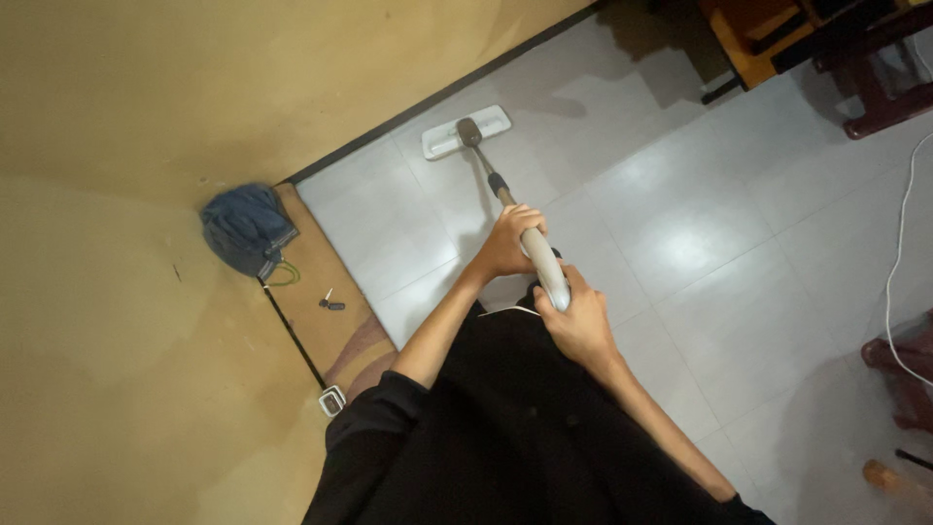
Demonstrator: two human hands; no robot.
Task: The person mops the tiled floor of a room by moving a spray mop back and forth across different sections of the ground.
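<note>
Your left hand (505,243) wraps around the mop handle (539,258), fingers clamped on its pale grip; your right hand (578,321) clamps the same grip just below it, nearer your body. The handle slopes away to the flat white mop head (466,132), which lies on the grey tiled floor (680,243) near the wall (194,78). A blue cloth bundle (245,228) sits on the wooden ledge (326,282) beside 2 small dark items.
</note>
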